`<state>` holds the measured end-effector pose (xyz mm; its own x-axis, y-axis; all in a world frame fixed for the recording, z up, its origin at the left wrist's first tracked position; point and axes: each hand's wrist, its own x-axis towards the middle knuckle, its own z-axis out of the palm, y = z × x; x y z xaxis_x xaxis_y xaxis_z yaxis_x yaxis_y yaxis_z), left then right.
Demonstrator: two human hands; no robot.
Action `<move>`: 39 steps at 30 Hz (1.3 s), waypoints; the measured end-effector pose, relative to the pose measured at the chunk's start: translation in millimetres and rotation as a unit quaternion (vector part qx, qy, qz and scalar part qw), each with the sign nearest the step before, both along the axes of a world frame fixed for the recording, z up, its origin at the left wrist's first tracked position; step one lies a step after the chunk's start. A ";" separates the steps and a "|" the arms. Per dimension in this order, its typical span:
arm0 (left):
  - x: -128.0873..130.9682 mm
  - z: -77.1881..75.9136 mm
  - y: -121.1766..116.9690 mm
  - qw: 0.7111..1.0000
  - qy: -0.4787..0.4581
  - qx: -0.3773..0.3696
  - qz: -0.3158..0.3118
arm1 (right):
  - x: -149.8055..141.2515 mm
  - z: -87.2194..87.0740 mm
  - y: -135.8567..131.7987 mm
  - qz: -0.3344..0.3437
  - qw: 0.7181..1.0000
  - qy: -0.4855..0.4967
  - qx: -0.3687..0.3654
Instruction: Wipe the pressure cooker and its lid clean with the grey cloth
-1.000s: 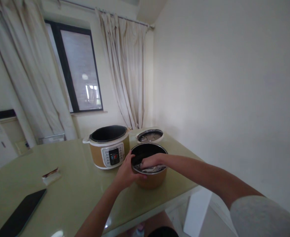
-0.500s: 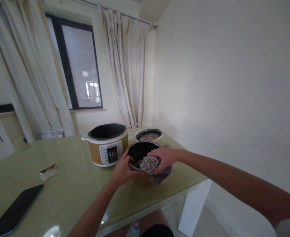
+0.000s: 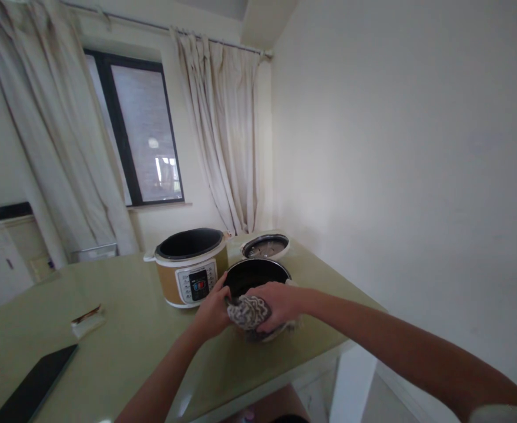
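A dark-lined inner pot [image 3: 258, 271] stands on the table near its right front edge. My left hand [image 3: 214, 308] grips the pot's rim on the left side. Bunched in my right hand [image 3: 280, 302] is a grey and white patterned cloth [image 3: 248, 311], pressed over the near rim and draped down the pot's front. The cloth hides much of the near wall. Just behind and to the left is the multicooker [image 3: 192, 267], its top uncovered and its control panel facing me. Its round lid [image 3: 266, 245] lies upside down behind the pot.
A dark flat tablet-like device [image 3: 36, 382] lies at the left front of the glossy green table [image 3: 130, 329]. Beyond it is a small whitish packet [image 3: 86, 322]. The plain wall [image 3: 395, 147] rises along the right, and curtains hang at the back.
My right hand has moved the cloth leftward along the near rim, closer to my left hand. My left hand still holds the rim. The camera view has tilted slightly upward.
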<state>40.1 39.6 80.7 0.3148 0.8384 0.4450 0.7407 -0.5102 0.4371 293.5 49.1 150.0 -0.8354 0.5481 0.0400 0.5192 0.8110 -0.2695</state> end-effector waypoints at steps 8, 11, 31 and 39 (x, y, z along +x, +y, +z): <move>-4.2 0.3 9.6 0.999 -0.014 -0.005 -0.034 | 39.7 3.2 11.3 -0.005 0.984 -0.133 0.121; 8.2 3.0 -3.4 0.997 0.061 0.037 -0.036 | 8.8 2.6 -0.9 -0.047 0.982 -0.152 0.100; 32.2 29.6 -18.7 0.960 0.235 0.001 -0.155 | -5.0 4.6 -7.5 -0.073 0.975 -0.193 0.077; -20.3 36.3 -2.5 0.961 0.239 -0.013 -0.136 | 27.9 3.2 4.2 0.009 0.981 -0.150 0.120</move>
<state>19.9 37.1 117.0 0.6866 0.7054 0.1758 0.7014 -0.7064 0.0951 321.4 53.3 153.2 -0.8385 0.5386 -0.0830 0.5316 0.8419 0.0926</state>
